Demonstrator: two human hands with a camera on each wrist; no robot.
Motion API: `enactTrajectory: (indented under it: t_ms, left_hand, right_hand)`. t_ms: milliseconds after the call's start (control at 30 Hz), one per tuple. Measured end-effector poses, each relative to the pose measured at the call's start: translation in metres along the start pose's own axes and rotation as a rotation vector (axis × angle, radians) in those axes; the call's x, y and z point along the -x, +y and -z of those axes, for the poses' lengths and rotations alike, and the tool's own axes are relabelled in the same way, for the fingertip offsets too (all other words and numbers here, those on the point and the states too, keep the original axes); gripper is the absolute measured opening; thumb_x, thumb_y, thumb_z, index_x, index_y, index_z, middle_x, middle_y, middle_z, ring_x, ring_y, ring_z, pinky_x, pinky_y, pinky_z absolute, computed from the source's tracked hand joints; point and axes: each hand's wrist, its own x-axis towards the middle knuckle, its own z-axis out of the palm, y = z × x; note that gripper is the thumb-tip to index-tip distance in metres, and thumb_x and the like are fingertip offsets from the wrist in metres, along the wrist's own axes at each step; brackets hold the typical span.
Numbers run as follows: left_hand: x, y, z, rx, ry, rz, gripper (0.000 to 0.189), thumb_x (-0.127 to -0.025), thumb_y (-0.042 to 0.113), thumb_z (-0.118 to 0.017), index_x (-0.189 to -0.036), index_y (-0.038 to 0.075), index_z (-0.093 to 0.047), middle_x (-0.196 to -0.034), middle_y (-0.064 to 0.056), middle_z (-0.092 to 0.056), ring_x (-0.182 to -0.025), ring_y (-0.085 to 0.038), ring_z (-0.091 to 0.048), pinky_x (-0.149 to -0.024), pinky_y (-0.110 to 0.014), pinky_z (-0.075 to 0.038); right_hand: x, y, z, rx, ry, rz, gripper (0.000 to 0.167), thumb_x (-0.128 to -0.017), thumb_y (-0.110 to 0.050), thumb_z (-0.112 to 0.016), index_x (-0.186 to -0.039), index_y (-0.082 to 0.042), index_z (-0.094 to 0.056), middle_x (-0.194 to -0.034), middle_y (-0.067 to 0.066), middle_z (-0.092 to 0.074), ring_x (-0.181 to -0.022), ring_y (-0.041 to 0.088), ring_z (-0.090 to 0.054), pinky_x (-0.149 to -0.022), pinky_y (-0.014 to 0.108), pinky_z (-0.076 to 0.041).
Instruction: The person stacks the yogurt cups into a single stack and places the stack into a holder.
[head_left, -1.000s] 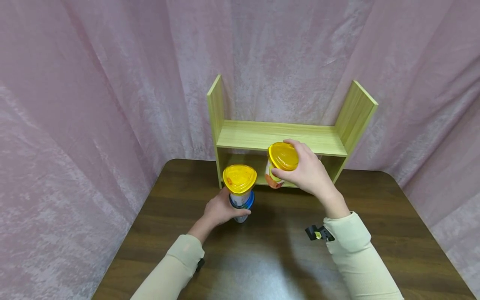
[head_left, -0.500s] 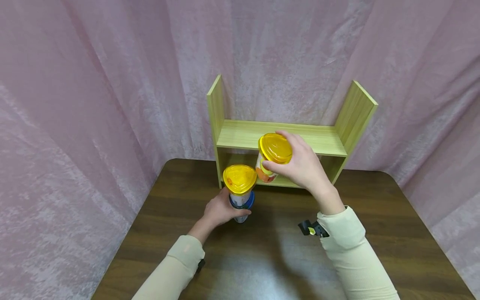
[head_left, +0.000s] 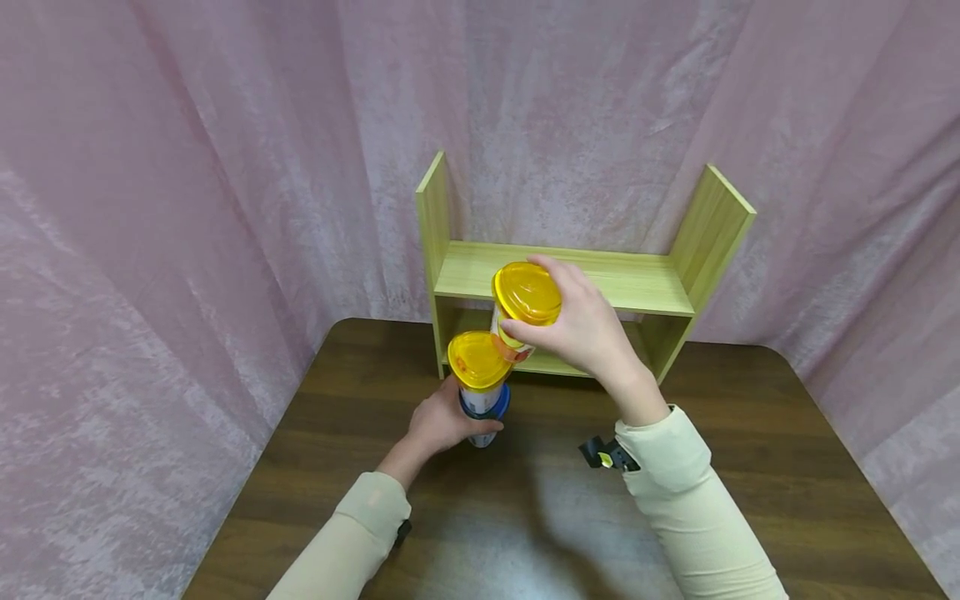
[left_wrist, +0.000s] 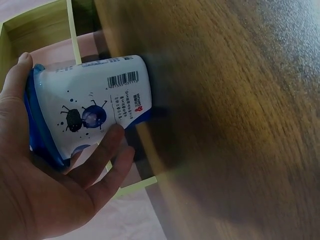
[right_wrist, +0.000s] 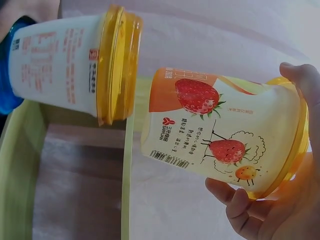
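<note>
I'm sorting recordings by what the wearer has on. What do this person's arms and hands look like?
The left sleeve and right sleeve are pale cream, with wide cuffs. A black device with a small yellow-green patch sits at the right wrist; a black piece shows by the left. The left hand and right hand wear no gloves.

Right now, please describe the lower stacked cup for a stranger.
Find the pale shelf on the table. In front of it, the left hand grips the lower cup. Its lid is blue; the upper cup and the strawberry cup have yellow lids.
</note>
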Motion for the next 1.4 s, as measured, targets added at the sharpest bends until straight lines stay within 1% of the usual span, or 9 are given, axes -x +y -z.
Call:
enactTrajectory:
  t_ms: [200, 300, 500, 700, 833, 1033, 1233, 1400]
  left_hand:
    - [-0.001, -0.001, 0.000, -0.016, -0.006, 0.010, 0.093, -0.068, 0.063, -0.087, -0.140, 0.023, -0.043, -0.129, 0.001, -0.061, -0.115, -0.021, -0.062, -0.095, -0.052, -0.051]
    - [-0.002, 0.000, 0.000, -0.024, -0.010, 0.009, 0.093, -0.069, 0.063, -0.086, -0.140, 0.022, -0.043, -0.129, 0.000, -0.061, -0.115, -0.023, -0.062, -0.095, -0.053, -0.051]
    - [-0.002, 0.002, 0.000, -0.007, -0.026, 0.017, 0.096, -0.067, 0.068, -0.084, -0.141, 0.023, -0.042, -0.130, 0.001, -0.060, -0.116, -0.022, -0.061, -0.096, -0.054, -0.050]
    - [-0.003, 0.000, 0.000, 0.002, -0.043, 0.019, 0.097, -0.068, 0.069, -0.083, -0.143, 0.025, -0.040, -0.131, 0.003, -0.058, -0.117, -0.020, -0.060, -0.098, -0.053, -0.050]
    - [-0.002, 0.000, 0.000, -0.010, -0.041, 0.014, 0.098, -0.068, 0.070, -0.082, -0.143, 0.023, -0.040, -0.131, 0.001, -0.059, -0.117, -0.021, -0.060, -0.096, -0.053, -0.051]
    - [-0.001, 0.001, 0.000, -0.023, -0.027, 0.020, 0.096, -0.070, 0.064, -0.085, -0.143, 0.021, -0.041, -0.131, -0.001, -0.059, -0.117, -0.023, -0.061, -0.095, -0.054, -0.051]
    - [-0.001, -0.001, 0.000, -0.010, -0.029, -0.004, 0.098, -0.069, 0.068, -0.084, -0.144, 0.022, -0.040, -0.132, 0.000, -0.058, -0.118, -0.022, -0.060, -0.095, -0.053, -0.051]
    - [-0.002, -0.001, 0.001, 0.001, -0.032, -0.005, 0.100, -0.068, 0.068, -0.083, -0.145, 0.022, -0.039, -0.133, 0.000, -0.058, -0.118, -0.022, -0.059, -0.096, -0.053, -0.051]
  right_hand:
    - [-0.004, -0.009, -0.008, 0.010, -0.035, 0.019, 0.085, -0.075, -0.054, -0.084, -0.146, -0.020, -0.051, -0.133, 0.008, -0.057, -0.107, 0.025, -0.058, -0.083, 0.045, -0.052]
    - [-0.006, -0.013, -0.011, 0.016, -0.039, 0.024, 0.087, -0.074, -0.056, -0.083, -0.146, -0.019, -0.051, -0.134, 0.008, -0.057, -0.106, 0.025, -0.059, -0.083, 0.045, -0.052]
    - [-0.007, -0.015, -0.018, 0.022, -0.056, 0.018, 0.088, -0.075, -0.058, -0.082, -0.146, -0.019, -0.050, -0.131, 0.008, -0.057, -0.105, 0.024, -0.058, -0.081, 0.045, -0.053]
    - [-0.008, -0.017, -0.024, 0.021, -0.062, 0.010, 0.087, -0.076, -0.059, -0.081, -0.147, -0.019, -0.049, -0.131, 0.008, -0.057, -0.104, 0.024, -0.059, -0.080, 0.044, -0.055]
    - [-0.009, -0.019, -0.026, 0.023, -0.055, 0.005, 0.088, -0.075, -0.060, -0.081, -0.147, -0.020, -0.049, -0.130, 0.008, -0.057, -0.105, 0.025, -0.059, -0.082, 0.045, -0.054]
    - [-0.010, -0.022, -0.027, 0.005, -0.063, 0.014, 0.088, -0.074, -0.061, -0.081, -0.147, -0.022, -0.049, -0.133, 0.007, -0.056, -0.108, 0.024, -0.058, -0.085, 0.046, -0.053]
    - [-0.011, -0.022, -0.029, 0.015, -0.079, 0.013, 0.089, -0.075, -0.062, -0.080, -0.149, -0.024, -0.048, -0.135, 0.006, -0.055, -0.108, 0.023, -0.058, -0.085, 0.044, -0.053]
    - [-0.011, -0.023, -0.031, 0.021, -0.084, 0.014, 0.090, -0.075, -0.062, -0.080, -0.149, -0.024, -0.047, -0.134, 0.005, -0.055, -0.108, 0.023, -0.058, -0.084, 0.045, -0.054]
